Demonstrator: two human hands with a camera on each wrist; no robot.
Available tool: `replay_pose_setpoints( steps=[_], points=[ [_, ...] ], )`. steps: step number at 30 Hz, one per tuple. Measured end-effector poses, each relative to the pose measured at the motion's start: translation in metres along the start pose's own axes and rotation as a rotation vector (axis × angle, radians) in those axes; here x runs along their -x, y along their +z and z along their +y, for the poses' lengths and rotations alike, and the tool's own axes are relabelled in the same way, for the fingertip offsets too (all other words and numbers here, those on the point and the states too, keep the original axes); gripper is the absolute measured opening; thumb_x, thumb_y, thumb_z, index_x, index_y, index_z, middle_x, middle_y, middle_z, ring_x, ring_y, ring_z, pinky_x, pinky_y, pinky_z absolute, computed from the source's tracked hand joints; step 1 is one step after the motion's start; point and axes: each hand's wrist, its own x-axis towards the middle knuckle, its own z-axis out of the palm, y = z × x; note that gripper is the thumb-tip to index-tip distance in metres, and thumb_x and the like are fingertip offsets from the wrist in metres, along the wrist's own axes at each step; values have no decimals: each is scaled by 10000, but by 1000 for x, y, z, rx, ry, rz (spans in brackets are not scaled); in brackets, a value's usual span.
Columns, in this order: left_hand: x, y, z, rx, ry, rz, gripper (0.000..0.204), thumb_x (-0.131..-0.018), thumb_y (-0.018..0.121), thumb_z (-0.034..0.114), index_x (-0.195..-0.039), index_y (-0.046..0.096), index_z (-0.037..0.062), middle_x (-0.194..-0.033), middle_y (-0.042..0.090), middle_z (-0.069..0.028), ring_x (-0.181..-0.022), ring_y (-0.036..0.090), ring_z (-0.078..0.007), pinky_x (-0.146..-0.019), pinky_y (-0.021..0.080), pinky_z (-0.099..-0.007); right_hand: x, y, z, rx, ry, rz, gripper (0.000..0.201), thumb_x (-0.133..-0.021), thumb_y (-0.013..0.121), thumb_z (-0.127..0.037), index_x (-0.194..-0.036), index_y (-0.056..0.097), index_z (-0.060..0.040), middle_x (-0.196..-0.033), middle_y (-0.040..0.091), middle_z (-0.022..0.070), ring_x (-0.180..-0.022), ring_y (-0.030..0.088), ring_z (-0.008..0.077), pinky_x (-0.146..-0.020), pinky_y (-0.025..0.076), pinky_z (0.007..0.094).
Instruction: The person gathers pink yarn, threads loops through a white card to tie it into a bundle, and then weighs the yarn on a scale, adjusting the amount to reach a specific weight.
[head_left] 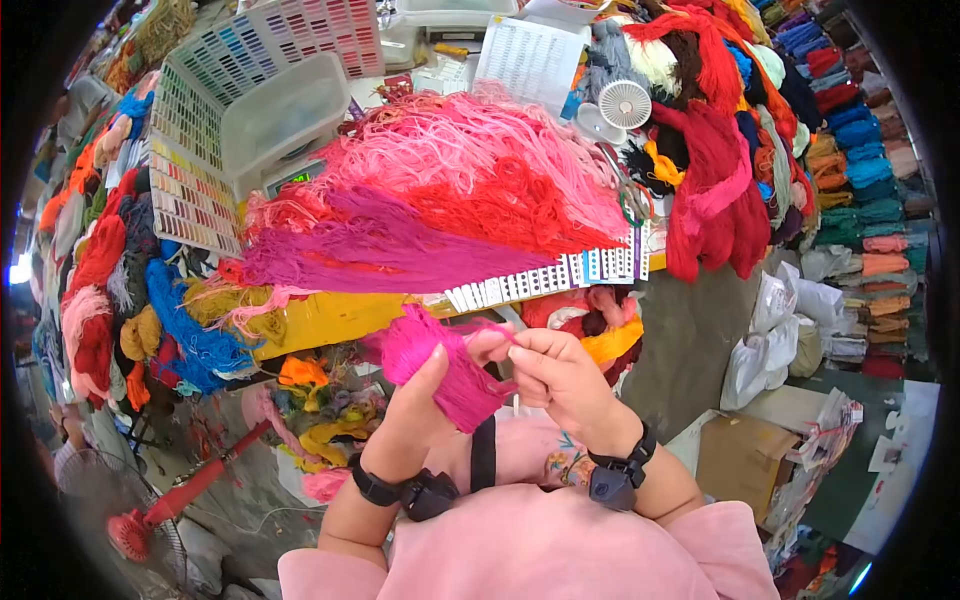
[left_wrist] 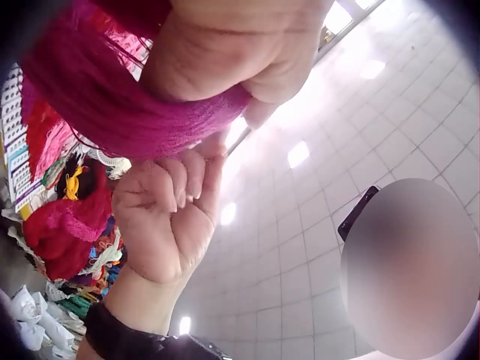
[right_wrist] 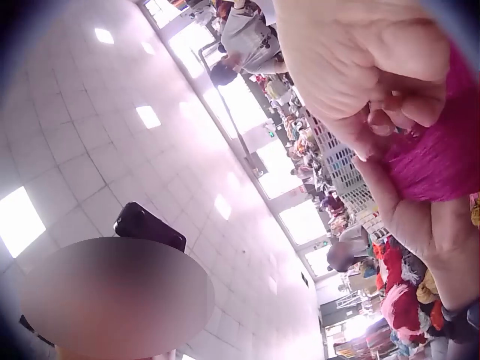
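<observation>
A bundle of magenta embroidery floss [head_left: 455, 385] lies across my left hand [head_left: 415, 405], whose thumb bends over it in the head view. With thumb and curled fingers, my right hand [head_left: 570, 375] pinches a thin magenta strand at the bundle's right side. From the left wrist, the floss [left_wrist: 105, 112] loops beneath the left hand [left_wrist: 225, 49], with the right hand [left_wrist: 161, 214] just below. In the right wrist view, the right hand [right_wrist: 352, 67] has curled fingers close against the floss [right_wrist: 435, 161], and the left hand [right_wrist: 424, 225] supports it from behind.
Ahead is a yellow-edged table [head_left: 340, 320] heaped with pink, red and purple thread [head_left: 450, 150]. A row of punched cards [head_left: 540, 280] lines its front edge. Scissors [head_left: 632, 195], a small white fan [head_left: 625, 104], a plastic bin [head_left: 285, 125] and color charts [head_left: 195, 150] stand around the heap.
</observation>
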Motion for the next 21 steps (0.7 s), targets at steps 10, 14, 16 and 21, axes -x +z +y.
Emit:
replay_pose_setpoints(
  steps=[10, 14, 16, 21],
  points=[
    [14, -5, 18, 137, -83, -10, 543, -846, 306, 381, -1175, 323, -50, -1233, 325, -158, -1081, 395, -232, -908, 309, -363, -10, 25, 8, 308, -8, 168, 120, -694, 534, 14, -798, 594, 6, -878, 558, 14, -434, 294, -8, -385, 213, 152],
    [17, -4, 18, -59, 21, 159, 325, -803, 473, 128, -1077, 432, -42, -1019, 499, -101, -938, 491, -173, -815, 396, -314, -14, 25, 11, 154, 33, 127, 94, -690, 529, 25, -760, 590, 10, -908, 576, 70, -410, 315, 5, -368, 223, 161],
    [18, -4, 20, -58, 10, 220, 299, -787, 492, 76, -1057, 447, -45, -1000, 511, -105, -915, 504, -171, -799, 408, -305, -16, 27, 11, 129, 24, 120, 77, -689, 535, 18, -740, 592, 6, -893, 582, 79, -414, 338, 7, -368, 231, 159],
    [20, -9, 23, 20, -22, 181, 313, -820, 427, 152, -1053, 453, -55, -1034, 501, -146, -952, 493, -202, -847, 375, -319, -19, 28, 13, 123, 22, 126, 68, -689, 531, 23, -722, 588, 5, -919, 574, 81, -400, 326, 12, -365, 227, 156]
  ],
)
